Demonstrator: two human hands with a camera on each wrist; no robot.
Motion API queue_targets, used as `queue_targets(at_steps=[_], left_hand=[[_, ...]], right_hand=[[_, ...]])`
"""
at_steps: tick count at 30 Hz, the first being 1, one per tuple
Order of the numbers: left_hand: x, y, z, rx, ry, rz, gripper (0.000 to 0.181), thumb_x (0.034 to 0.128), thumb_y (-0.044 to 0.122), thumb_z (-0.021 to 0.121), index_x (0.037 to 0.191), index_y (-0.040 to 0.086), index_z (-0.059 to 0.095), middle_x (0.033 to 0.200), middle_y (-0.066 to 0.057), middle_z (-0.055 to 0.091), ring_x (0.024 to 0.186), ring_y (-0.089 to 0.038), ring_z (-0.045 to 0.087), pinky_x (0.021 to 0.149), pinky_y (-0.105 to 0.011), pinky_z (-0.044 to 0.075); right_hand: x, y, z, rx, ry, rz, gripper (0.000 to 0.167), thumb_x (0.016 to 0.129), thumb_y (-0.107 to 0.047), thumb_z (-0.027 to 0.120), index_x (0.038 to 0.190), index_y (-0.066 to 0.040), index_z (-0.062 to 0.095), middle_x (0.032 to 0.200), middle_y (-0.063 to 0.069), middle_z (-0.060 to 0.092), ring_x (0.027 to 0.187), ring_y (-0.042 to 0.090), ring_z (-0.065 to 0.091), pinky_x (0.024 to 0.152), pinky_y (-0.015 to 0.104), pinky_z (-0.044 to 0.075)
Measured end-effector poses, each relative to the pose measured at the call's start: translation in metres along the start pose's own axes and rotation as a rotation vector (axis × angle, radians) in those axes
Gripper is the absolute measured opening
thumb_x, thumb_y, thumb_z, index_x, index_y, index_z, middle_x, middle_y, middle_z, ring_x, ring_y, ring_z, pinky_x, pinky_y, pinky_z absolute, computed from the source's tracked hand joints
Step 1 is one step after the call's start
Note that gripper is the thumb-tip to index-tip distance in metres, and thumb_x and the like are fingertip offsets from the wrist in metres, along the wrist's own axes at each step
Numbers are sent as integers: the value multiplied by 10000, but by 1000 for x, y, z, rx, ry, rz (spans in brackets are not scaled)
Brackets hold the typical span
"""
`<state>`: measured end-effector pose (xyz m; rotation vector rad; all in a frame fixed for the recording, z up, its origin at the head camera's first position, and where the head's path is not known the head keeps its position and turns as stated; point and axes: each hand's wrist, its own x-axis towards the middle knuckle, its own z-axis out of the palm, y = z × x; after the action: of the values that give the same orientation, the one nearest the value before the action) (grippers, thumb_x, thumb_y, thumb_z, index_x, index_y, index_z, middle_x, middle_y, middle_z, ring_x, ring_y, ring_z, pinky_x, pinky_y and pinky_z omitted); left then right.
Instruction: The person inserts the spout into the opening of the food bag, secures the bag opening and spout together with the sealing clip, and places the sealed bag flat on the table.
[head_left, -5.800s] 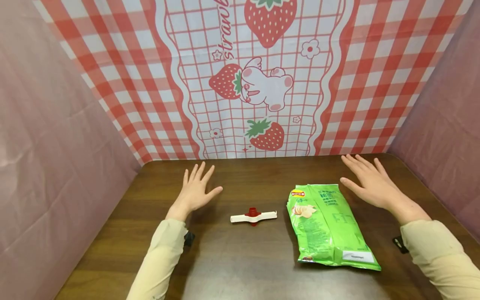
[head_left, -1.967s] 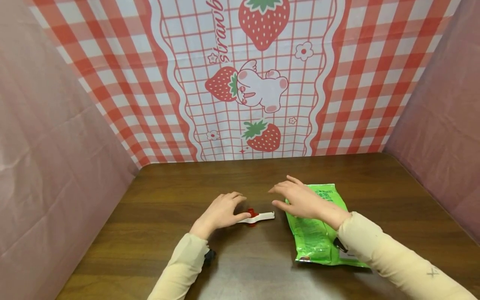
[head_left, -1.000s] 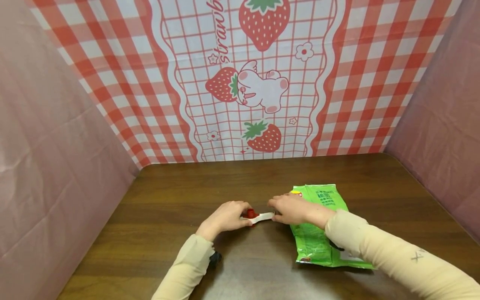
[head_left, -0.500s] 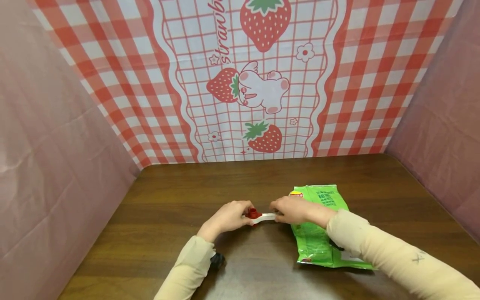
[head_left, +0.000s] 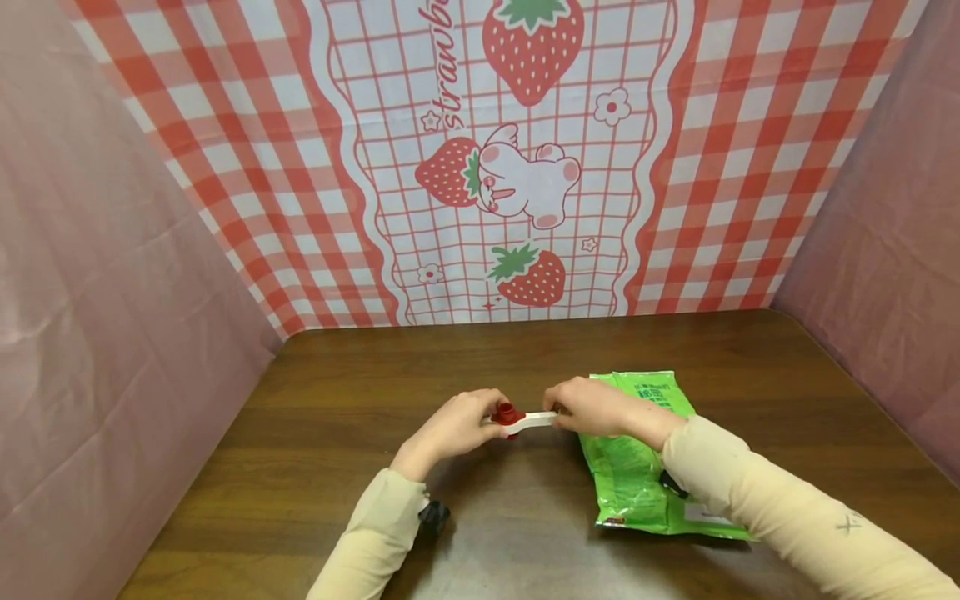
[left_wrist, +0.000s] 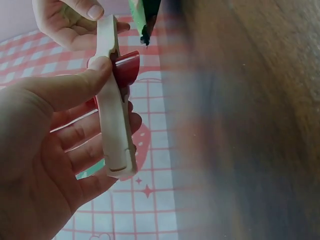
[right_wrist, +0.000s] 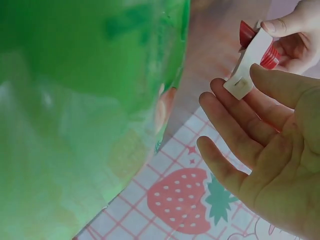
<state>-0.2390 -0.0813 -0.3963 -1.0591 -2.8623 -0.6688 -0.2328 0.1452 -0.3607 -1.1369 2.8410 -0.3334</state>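
Observation:
A white bag-sealing clip with a red pour spout is held up between both hands, slightly above the brown table. My left hand pinches the clip by the spout; in the left wrist view the thumb presses the white bar and the fingers lie behind it. My right hand pinches the right end of the clip, thumb on one side and fingers on the other, as the right wrist view shows. Beneath the right wrist lies a green chip bag, partly covered by the hand and forearm.
The brown wooden table extends around the hands. Behind it hangs a red-and-white checked cloth with strawberry prints. Pinkish fabric walls close off the left and right sides.
Both hands came in from the sides and took hold of the clip, left hand by the spout and right hand at the end. Over the last half second it rose slightly. The bag stayed in place.

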Motion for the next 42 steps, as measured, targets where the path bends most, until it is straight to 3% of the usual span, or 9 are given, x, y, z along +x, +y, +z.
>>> queue_targets(at_steps=[9,18,24,35,42], left_hand=[[0,2,-4,-81,82,48,257,813,290,677,1029,178,592,950,91,614,823,-49,567,719,-223,467],[1,5,-11,-135,127,83,275,816,268,676,1050,152,588,988,65,612,893,-65,591,774,-244,483],[1,6,-13,-173,129,73,317,833,263,654,1110,138,563,1026,46,598,960,-78,586,814,-261,482],[4,10,-13,-267,160,97,357,844,224,648,1161,98,544,1048,26,609,1000,-81,584,847,-232,476],[5,12,-13,-254,185,111,371,842,246,650,1157,74,556,1057,19,606,971,-72,591,850,-248,479]], right_hand=[[-3,1,-9,145,-7,122,39,865,-166,610,830,-149,605,638,-55,543,452,59,454,473,229,381],[-4,0,-18,129,47,113,39,876,-182,597,865,-149,614,694,-76,569,533,56,453,521,236,389],[-5,1,-15,146,116,122,42,883,-183,588,846,-170,603,690,-75,562,545,65,436,531,243,373],[-12,1,-13,254,245,171,41,875,-185,599,850,-168,627,689,-45,576,597,90,457,565,267,378],[-15,2,-11,312,277,199,49,872,-195,606,877,-153,629,696,-76,576,623,87,487,599,271,405]])
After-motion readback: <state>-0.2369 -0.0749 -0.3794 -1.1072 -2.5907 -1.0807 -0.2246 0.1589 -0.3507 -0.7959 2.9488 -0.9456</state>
